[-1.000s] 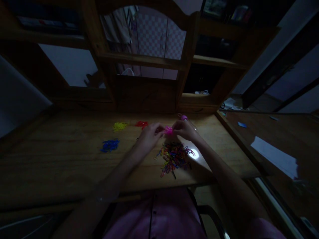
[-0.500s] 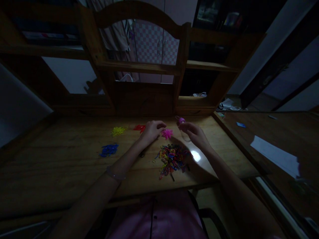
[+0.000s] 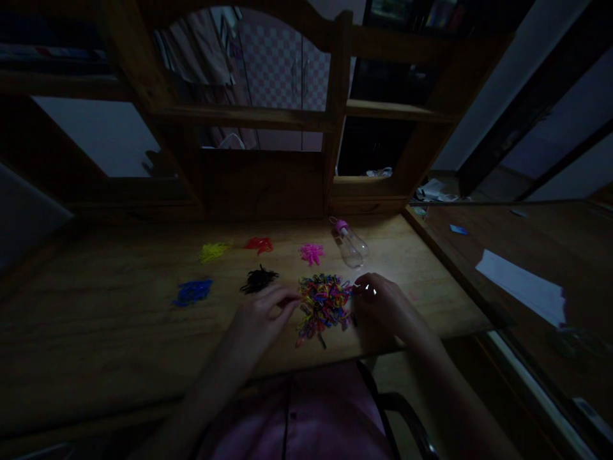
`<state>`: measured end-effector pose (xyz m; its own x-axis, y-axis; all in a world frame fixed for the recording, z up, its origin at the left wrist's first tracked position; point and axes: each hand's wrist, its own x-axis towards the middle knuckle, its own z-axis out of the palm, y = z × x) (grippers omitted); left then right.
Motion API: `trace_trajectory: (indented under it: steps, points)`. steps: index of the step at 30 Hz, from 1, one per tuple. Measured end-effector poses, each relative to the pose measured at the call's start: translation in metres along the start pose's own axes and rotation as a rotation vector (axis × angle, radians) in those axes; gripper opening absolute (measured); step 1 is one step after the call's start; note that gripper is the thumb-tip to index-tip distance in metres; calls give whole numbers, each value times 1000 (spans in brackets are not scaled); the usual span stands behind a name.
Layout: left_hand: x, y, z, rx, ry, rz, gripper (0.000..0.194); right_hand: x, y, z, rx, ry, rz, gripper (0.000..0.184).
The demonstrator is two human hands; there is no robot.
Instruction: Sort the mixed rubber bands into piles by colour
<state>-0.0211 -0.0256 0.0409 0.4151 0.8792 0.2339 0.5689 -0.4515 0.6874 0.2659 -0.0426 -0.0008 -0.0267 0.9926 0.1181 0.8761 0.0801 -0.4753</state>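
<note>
A heap of small looped clips in mixed colours lies on the wooden desk between my hands. At the heap's left edge is my left hand, thumb and forefinger a little apart, with nothing visible between them. My right hand touches or nearly touches the heap's right edge, fingers bent and loosely apart; its fingertips are partly in shadow. Sorted by colour, smaller piles lie beyond: pink clips, red clips, yellow clips, black clips and blue clips.
A clear bulb-shaped bottle with a pink cap lies behind my right hand. Wooden shelving rises along the desk's back. To the right, a lower brown surface holds a white sheet of paper and a small blue card.
Both hands have left the pink pile and come nearer, to either side of the mixed heap. The black pile and the whole bottle are now uncovered. The camera view has shifted slightly.
</note>
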Motion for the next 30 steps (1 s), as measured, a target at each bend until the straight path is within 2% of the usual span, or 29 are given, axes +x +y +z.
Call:
trace_trajectory:
  steps: [5,9,13,16,19,23,26,30]
  points:
    - [-24,-9,15,-16,-186,-140,14,4,5,4,-135,-45,29,18]
    - [-35,-14,23,-14,-184,-169,9,3,-1,-2,-97,-6,12,17]
    - [-36,-10,29,-28,-197,-170,3,3,-22,-14,17,56,-4,20]
    - [-37,-9,32,-41,-183,-151,9,1,-38,-21,114,69,-46,15]
    - [-39,-12,32,-59,-173,-121,11,-5,-52,-24,255,-18,-183,14]
    - [-42,-17,25,-137,-218,-150,8,-18,-72,-19,335,-245,-327,16]
    - [-44,-19,18,-221,-215,-225,7,-26,-85,-13,268,-362,-363,18]
    - [-47,-22,13,-284,-125,-297,7,-28,-93,-5,118,-417,-416,20]
